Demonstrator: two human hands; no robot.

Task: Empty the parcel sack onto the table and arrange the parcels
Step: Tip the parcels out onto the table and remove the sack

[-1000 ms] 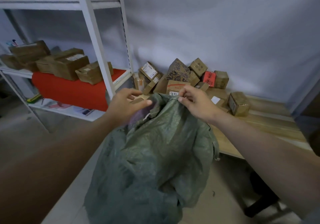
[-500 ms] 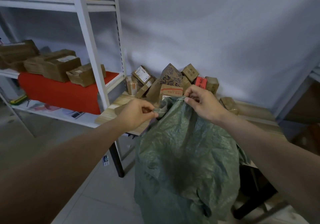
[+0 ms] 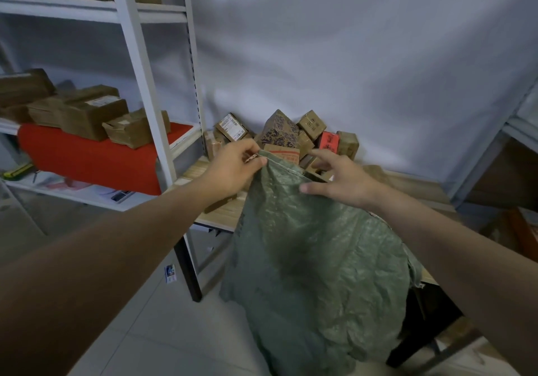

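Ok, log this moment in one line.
left hand: pinches sack rim | right hand: open, fingers spread at the rim | sack: hangs at table edge | parcels: piled at the wall

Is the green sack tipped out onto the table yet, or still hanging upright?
Upright: the green sack hangs bulging beside the table, left hand pinching its rim.

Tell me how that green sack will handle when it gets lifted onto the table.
The green sack looks floppy: its woven skin is creased and sags below the rim that the left hand pinches. It bulges low, so it probably carries weight and may swing. The right hand lies open on it; a one-handed lift would likely tip it.
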